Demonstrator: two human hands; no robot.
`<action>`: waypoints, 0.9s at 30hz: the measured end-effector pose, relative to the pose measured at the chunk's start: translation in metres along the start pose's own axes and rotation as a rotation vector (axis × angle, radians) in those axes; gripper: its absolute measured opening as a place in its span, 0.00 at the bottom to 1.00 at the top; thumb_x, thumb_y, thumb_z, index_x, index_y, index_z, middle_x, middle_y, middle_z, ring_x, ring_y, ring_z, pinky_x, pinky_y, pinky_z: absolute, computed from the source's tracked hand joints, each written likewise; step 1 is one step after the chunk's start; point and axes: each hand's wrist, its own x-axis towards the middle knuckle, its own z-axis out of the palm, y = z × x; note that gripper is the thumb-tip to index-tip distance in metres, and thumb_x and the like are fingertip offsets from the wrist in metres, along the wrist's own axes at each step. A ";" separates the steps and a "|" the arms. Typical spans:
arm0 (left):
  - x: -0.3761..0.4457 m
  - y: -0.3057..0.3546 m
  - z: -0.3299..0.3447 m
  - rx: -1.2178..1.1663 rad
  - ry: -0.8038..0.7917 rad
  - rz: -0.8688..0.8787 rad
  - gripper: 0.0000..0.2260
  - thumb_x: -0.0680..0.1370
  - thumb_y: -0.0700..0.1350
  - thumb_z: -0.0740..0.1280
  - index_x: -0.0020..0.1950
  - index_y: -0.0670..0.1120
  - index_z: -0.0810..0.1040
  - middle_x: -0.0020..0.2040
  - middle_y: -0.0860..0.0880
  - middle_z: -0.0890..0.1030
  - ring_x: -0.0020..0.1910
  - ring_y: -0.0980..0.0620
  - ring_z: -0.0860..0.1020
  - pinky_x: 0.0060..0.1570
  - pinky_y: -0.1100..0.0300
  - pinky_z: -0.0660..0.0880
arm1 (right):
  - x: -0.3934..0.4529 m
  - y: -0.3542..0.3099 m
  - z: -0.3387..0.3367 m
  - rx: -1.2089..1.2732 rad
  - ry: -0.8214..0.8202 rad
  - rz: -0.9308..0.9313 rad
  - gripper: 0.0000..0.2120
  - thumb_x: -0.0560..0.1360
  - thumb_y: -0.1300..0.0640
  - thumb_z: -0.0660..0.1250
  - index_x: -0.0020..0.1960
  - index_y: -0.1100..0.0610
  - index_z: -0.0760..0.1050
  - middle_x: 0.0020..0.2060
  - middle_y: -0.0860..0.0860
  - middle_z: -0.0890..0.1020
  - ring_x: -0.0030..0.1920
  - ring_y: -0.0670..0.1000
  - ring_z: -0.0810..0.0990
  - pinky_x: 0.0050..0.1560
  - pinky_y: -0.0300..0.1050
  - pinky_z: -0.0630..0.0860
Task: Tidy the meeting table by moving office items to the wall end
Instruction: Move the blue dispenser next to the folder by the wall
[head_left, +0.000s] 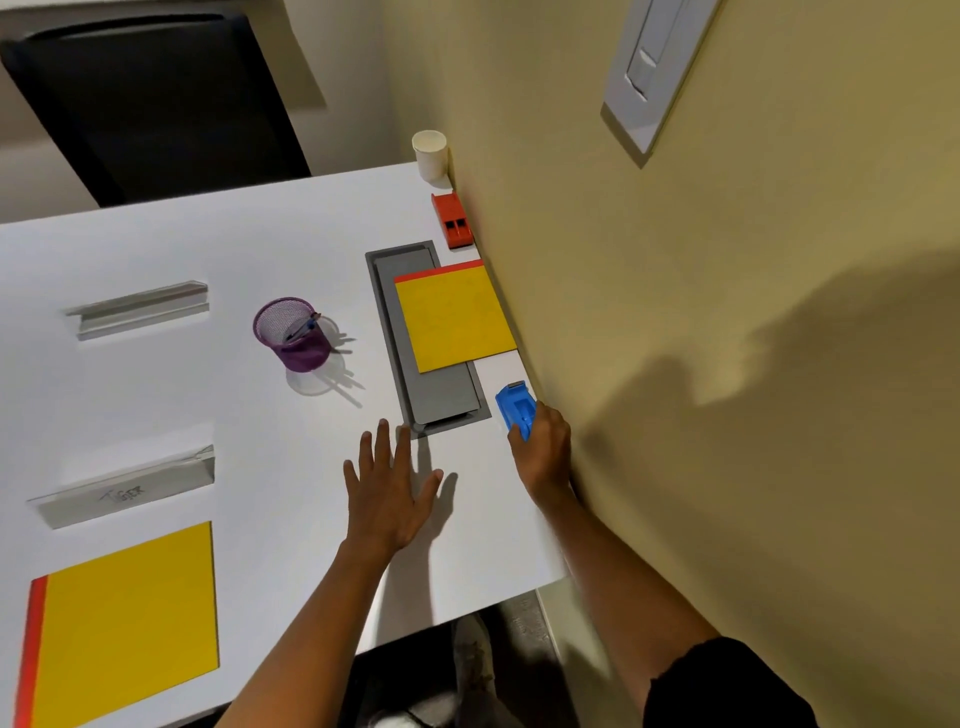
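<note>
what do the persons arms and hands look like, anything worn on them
Both forearms are bare, and neither the left hand nor the right hand wears a glove. No watch, ring or bracelet shows. The only clothing in view is a short black sleeve with a rough edge on the right upper arm; the left arm shows no sleeve in frame.

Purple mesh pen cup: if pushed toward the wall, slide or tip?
The pen cup looks like light wire mesh, so it should probably slide easily. It is upright and tallish, with pens leaning to one side, so a high push might tip it.
</note>
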 end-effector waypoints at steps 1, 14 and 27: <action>0.001 0.001 0.001 0.005 -0.001 -0.002 0.35 0.78 0.65 0.51 0.79 0.51 0.45 0.80 0.47 0.42 0.79 0.44 0.41 0.74 0.40 0.47 | 0.000 0.000 0.001 -0.005 -0.003 0.002 0.21 0.76 0.56 0.69 0.65 0.65 0.72 0.59 0.61 0.78 0.60 0.58 0.77 0.61 0.50 0.76; -0.006 -0.010 0.001 -0.001 -0.029 -0.045 0.35 0.78 0.65 0.51 0.79 0.51 0.43 0.80 0.47 0.40 0.78 0.44 0.40 0.74 0.40 0.46 | 0.003 0.005 0.009 -0.111 -0.066 -0.012 0.26 0.78 0.53 0.67 0.70 0.63 0.66 0.64 0.59 0.74 0.65 0.56 0.73 0.66 0.49 0.72; -0.025 -0.048 -0.026 -0.029 0.005 -0.172 0.35 0.78 0.65 0.52 0.79 0.52 0.42 0.80 0.47 0.40 0.78 0.44 0.40 0.75 0.40 0.46 | -0.033 -0.053 0.024 -0.073 -0.177 -0.343 0.34 0.77 0.44 0.64 0.77 0.55 0.57 0.76 0.53 0.61 0.76 0.54 0.60 0.74 0.52 0.63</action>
